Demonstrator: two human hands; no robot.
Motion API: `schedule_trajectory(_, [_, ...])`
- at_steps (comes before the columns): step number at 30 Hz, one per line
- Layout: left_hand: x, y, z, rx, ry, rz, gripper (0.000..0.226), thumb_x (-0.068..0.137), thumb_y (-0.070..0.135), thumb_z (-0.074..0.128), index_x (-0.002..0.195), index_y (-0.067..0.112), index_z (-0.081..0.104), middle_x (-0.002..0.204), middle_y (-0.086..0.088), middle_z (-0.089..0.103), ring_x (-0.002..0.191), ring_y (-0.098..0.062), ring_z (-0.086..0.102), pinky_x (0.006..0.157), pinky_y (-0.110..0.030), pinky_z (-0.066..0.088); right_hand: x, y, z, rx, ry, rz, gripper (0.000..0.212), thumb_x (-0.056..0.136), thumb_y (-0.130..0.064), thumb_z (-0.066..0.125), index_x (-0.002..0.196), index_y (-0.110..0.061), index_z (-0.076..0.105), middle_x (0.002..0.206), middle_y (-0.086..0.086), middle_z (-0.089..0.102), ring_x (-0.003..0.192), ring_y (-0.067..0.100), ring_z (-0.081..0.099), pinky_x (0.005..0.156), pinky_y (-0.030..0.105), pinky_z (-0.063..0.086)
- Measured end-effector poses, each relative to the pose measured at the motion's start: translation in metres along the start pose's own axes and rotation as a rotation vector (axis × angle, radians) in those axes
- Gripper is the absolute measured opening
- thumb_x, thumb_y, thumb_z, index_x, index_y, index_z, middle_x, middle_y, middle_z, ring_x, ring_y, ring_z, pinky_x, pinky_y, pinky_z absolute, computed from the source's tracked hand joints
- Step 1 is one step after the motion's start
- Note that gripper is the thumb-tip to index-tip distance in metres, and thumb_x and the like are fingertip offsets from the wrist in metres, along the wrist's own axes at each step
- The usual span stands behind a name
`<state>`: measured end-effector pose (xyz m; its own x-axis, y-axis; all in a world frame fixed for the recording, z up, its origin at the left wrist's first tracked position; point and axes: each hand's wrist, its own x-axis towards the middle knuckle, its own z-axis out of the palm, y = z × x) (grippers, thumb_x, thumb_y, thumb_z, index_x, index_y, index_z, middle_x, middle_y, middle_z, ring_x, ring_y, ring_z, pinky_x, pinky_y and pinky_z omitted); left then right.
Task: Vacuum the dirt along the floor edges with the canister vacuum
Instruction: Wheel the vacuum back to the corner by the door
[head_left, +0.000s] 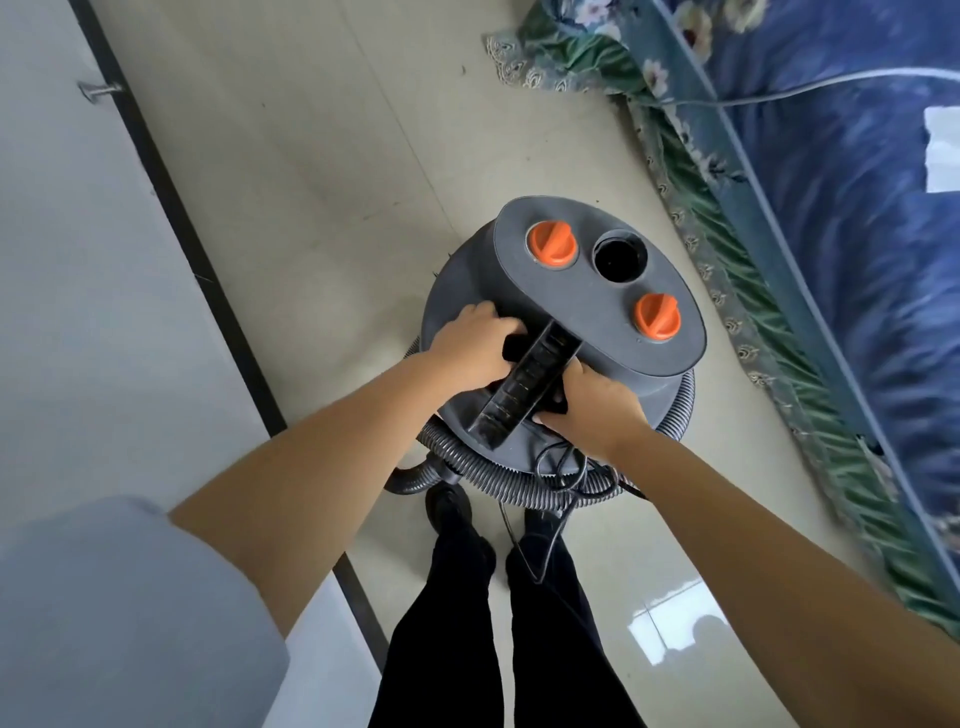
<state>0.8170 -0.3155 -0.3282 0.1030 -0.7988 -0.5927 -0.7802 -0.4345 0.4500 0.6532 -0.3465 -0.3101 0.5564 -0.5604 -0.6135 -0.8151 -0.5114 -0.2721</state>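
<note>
Canister vacuum (561, 332) sits mid-frame on the floor (322, 156), directly in front of the person's feet: round dark grey plastic drum, flat oval lid, two orange ribbed knobs (552, 244) and an open round port (620, 259) between them. Black ribbed carry handle (524, 384) runs across the lid toward 7 o'clock. Left hand (475, 340) curls over the handle from the 9 o'clock side, right hand (592, 405) grips it from the 4 o'clock side. Grey corrugated hose (498, 475) coils round the base at 6 o'clock, black cord (561, 467) tangled on top of it. Floor is pale glossy tile. Dark baseboard strip (171, 208) under a white wall runs along 9 to 11 o'clock; a bed (831, 260) with blue floral quilt and lace-edged skirt crowds 1 to 4 o'clock. Open lane runs toward 12 o'clock.
</note>
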Motion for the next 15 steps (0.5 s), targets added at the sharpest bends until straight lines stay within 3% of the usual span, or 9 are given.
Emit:
schedule_trajectory(4, [0.006,0.005,0.002,0.083,-0.014,-0.006,0.039,0.091,0.016,0.053,0.130,0.012,0.053,0.125,-0.015,0.042,0.124,-0.033,0.035,0.096,-0.043,0.041,0.004,0.004,-0.007,0.202,-0.080,0.005,0.068,0.081,-0.031,0.070,0.136,-0.011,0.036,0.127,0.011,0.055,0.115,0.030,0.053,0.091,0.037,0.045])
schedule_trajectory(7, [-0.002,0.010,0.007,0.080,0.121,-0.022,0.029,0.091,0.013,0.055,0.117,0.000,0.053,0.121,-0.018,0.044,0.117,-0.034,0.043,0.087,-0.041,0.042,-0.004,0.015,-0.013,0.269,-0.125,0.030,0.064,0.082,-0.023,0.069,0.137,-0.009,0.037,0.132,0.013,0.050,0.119,0.029,0.050,0.097,0.034,0.041])
schedule_trajectory(11, [-0.010,0.009,0.015,-0.331,0.328,-0.193,0.025,0.091,0.011,0.054,0.112,-0.001,0.050,0.108,-0.016,0.059,0.098,-0.033,0.058,0.077,-0.036,0.043,-0.030,0.031,-0.006,0.312,-0.084,0.125,0.060,0.090,-0.019,0.059,0.143,-0.016,0.032,0.133,0.013,0.053,0.116,0.030,0.053,0.090,0.030,0.043])
schedule_trajectory(13, [-0.012,0.007,0.018,-0.551,0.358,-0.325,0.018,0.090,0.011,0.055,0.104,0.000,0.054,0.090,-0.010,0.058,0.082,-0.026,0.055,0.069,-0.032,0.039,-0.040,0.034,0.000,0.391,-0.003,0.216,0.048,0.094,-0.020,0.053,0.140,-0.017,0.039,0.122,0.014,0.060,0.100,0.029,0.057,0.077,0.026,0.041])
schedule_trajectory(15, [-0.011,0.003,0.018,-0.604,0.382,-0.343,0.007,0.088,0.011,0.056,0.085,0.006,0.054,0.073,-0.003,0.053,0.072,-0.022,0.047,0.065,-0.029,0.034,-0.047,0.034,0.003,0.471,0.055,0.252,0.046,0.095,-0.029,0.053,0.138,-0.018,0.040,0.108,0.012,0.064,0.089,0.027,0.056,0.070,0.026,0.038])
